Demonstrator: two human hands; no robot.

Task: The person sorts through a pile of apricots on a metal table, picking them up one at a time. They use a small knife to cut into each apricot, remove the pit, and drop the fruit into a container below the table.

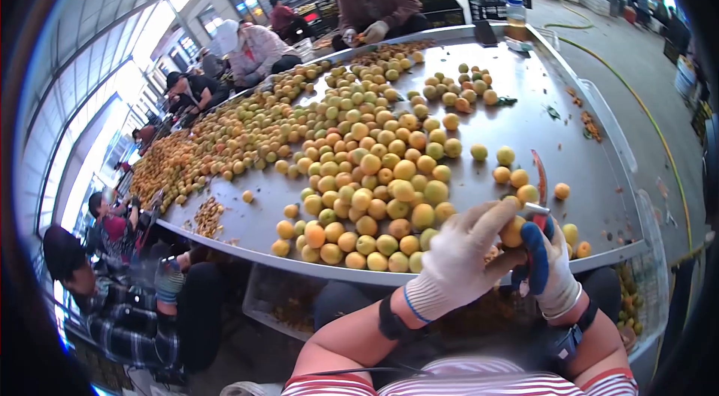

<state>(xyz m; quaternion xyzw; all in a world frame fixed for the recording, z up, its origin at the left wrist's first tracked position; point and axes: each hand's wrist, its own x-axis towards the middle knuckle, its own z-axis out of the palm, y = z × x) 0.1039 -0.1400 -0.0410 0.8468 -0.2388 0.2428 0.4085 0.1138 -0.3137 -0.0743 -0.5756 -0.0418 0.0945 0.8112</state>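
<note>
The left hand (457, 257) curls its fingers and thumb around one fruit (513, 232), nearly closed on it. The right hand (556, 272), in a blue and white glove, is closed around a tool (538, 209) with a metal tip, right beside that fruit. Whether the fruit is cut or whole cannot be told.

Below the near edge, a bin (280, 309) on the left holds brownish bits, and a crate (633, 297) on the right holds some greenish and orange ones. These look like work already done, though their make-up is unclear.

On the surface (494, 130), a few loose fruits lie just beyond the hands, and the big pile (374, 186) spreads from the near edge to the far left. Most of it looks whole, so by my judgement much is left. Small pieces lie in a patch (208, 216) near the left edge and in scraps (590, 125) on the right.

Farther off, a gloved person (378, 3) sits at the far edge.
</note>
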